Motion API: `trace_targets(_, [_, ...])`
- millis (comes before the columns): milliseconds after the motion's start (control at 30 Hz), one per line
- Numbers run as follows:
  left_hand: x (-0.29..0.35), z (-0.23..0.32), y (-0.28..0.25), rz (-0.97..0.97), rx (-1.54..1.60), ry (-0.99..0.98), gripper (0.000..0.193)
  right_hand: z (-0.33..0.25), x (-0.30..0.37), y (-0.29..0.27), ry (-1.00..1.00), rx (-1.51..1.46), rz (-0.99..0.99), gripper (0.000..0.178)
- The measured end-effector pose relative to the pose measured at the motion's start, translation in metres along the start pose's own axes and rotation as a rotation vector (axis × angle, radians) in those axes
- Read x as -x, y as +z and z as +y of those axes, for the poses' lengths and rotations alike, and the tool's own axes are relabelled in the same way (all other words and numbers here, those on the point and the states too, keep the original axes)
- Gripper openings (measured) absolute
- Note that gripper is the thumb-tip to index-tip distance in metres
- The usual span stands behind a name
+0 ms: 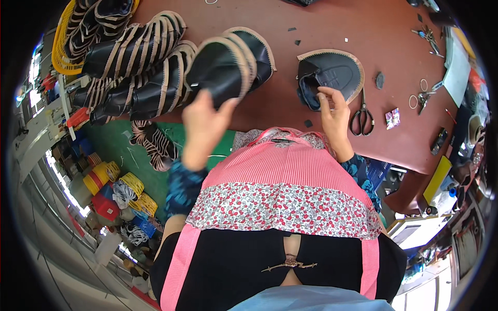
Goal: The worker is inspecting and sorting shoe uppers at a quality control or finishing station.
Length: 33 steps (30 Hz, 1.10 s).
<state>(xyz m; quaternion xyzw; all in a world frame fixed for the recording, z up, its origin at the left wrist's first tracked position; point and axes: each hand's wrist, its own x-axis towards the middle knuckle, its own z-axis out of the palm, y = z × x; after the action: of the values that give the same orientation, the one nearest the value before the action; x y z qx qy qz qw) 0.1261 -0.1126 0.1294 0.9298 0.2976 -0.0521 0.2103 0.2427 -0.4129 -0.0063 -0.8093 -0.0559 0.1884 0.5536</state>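
The person's left hand point(203, 124), thumb spread from the fingers, is at the near edge of a blurred black upper point(215, 70) beside the stacked uppers point(137, 52); I can't tell whether it grips. The right hand point(336, 111), half curled, reaches another tan-edged upper point(337, 75) lying on the worktop point(311, 26), just beside scissors point(363, 108); I can't tell if it pinches.

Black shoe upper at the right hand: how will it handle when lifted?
The black shoe upper would probably bend yet hold some shape, given its domed body. It looks light, with no sole visible. Its smooth surface may slide.
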Motion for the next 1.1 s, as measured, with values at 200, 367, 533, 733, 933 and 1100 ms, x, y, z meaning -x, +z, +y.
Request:
trace_targets(200, [-0.029,-0.031,0.110,-0.240,-0.317,0.114,0.030,0.037,0.000,-0.005,-0.079,0.600,0.085,0.081])
trace_targets(367, [-0.058,-0.020,0.062,-0.021,-0.557,0.136,0.044,0.079,0.007,-0.006,-0.190,0.762,0.105,0.043])
trace_targets(533, [-0.027,0.056,0.056,0.268,0.096,0.229,0.062,0.023,0.023,-0.052,-0.639,0.519,0.181,0.035])
trace_targets(733, [-0.003,0.097,0.068,-0.624,1.556,-0.251,0.048,-0.039,0.052,-0.106,-0.966,0.281,-0.061,0.043])
trace_targets(933, [0.037,0.110,0.058,-0.647,1.650,-0.107,0.051,-0.039,0.046,-0.129,-0.049,-0.721,-0.074,0.063])
trace_targets(1100, [0.071,0.113,0.068,-0.596,1.886,-0.137,0.056,-0.044,0.036,-0.152,0.258,-0.981,-0.532,0.036])
